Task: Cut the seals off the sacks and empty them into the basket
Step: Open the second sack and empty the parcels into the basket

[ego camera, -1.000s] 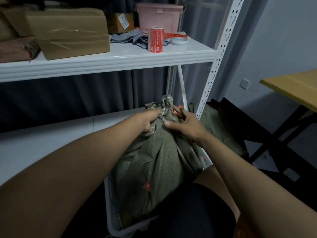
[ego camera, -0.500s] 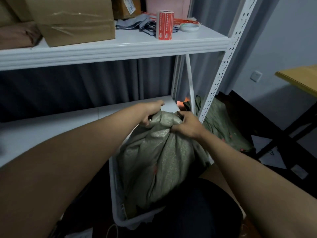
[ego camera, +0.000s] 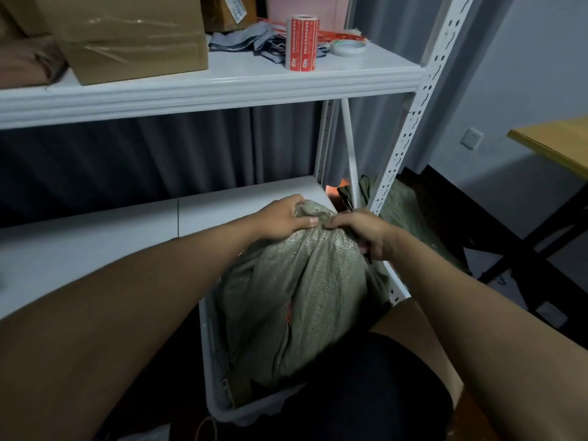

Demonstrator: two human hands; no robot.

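Sack top had folded down from upright since a second ago
Left hand and right hand each gripped the green sack; it stood in the white basket.

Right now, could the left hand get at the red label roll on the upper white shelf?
Probably not at once: the left hand grips the green woven sack. The red label roll stands unobstructed near the upper white shelf edge.

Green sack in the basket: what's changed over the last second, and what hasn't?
The tied neck that stood up between the hands a second ago no longer shows; the green sack top now looks rounded. Both the left hand and the right hand still grip the top of it. The sack still sits in the white basket.
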